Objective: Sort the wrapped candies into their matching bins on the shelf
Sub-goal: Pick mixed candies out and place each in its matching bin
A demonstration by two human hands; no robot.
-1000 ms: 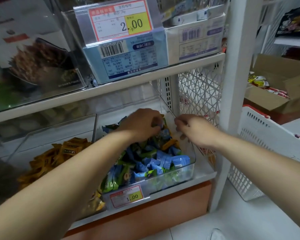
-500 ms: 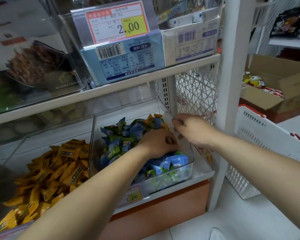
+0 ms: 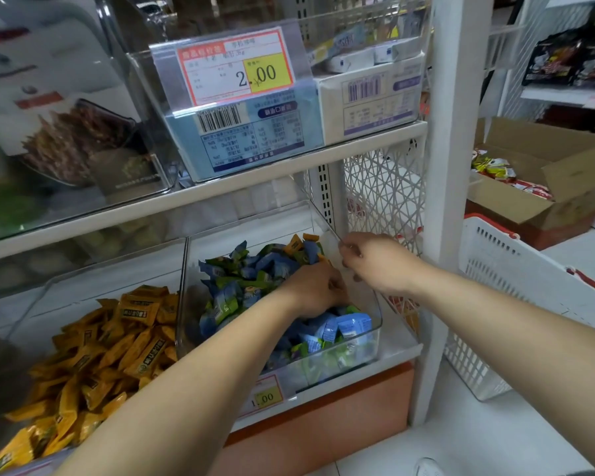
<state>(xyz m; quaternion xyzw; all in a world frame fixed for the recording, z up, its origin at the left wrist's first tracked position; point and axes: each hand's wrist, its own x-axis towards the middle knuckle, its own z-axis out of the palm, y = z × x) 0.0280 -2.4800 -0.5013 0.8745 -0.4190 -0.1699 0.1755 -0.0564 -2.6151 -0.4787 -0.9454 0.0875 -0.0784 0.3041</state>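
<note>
On the lower shelf (image 3: 397, 348), the left hand (image 3: 315, 292) digs fingers-down into the blue and green candies (image 3: 241, 280) filling the clear bin (image 3: 323, 223); whether it holds one cannot be told. The right hand (image 3: 375, 262) grips that bin's right wall. Yellow candies (image 3: 117, 338) fill the neighbouring bin.

A: What is the bin (image 3: 191, 286) made of?
B: I see clear, shiny plastic. The candy wrappers (image 3: 231, 297) look shiny and crinkly too.
A: And the box (image 3: 564, 187)?
B: Brown cardboard, not shiny.
</note>
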